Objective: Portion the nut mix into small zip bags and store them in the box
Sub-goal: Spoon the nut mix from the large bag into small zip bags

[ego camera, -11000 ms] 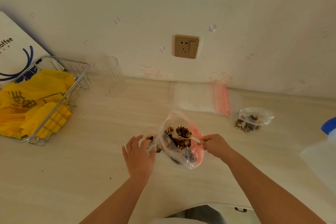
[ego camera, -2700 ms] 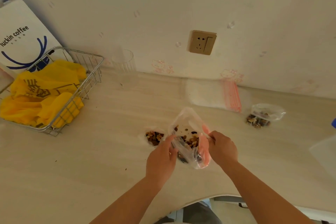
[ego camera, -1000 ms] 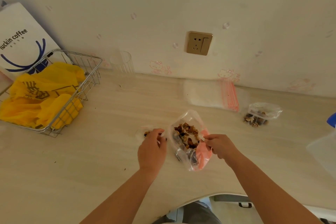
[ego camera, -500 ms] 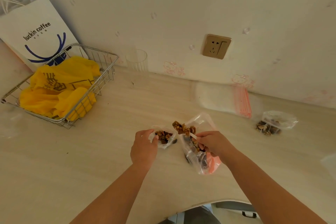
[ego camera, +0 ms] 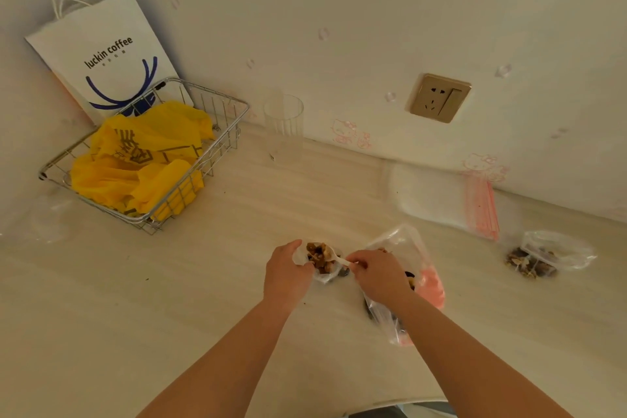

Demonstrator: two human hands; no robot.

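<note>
My left hand (ego camera: 286,276) holds open a small clear zip bag (ego camera: 325,274) lying on the pale table. My right hand (ego camera: 378,273) pinches the handle of a white plastic spoon (ego camera: 336,256); its bowl, heaped with brown nut mix, sits at the mouth of the small bag. The big clear bag of nut mix (ego camera: 412,282) with a pink strip lies just right of my right hand, partly hidden by my wrist. A filled small bag (ego camera: 539,256) rests at the right. A stack of empty zip bags (ego camera: 444,200) lies near the wall.
A wire basket (ego camera: 217,146) with yellow plastic bags stands at the back left, in front of a white paper coffee bag (ego camera: 108,54). A clear glass (ego camera: 284,125) stands by the wall. A wall socket (ego camera: 439,98) is above the table.
My right hand lifted a spoonful of nut mix out of the big bag and carried it left to the small bag's mouth. The view shifted left.
</note>
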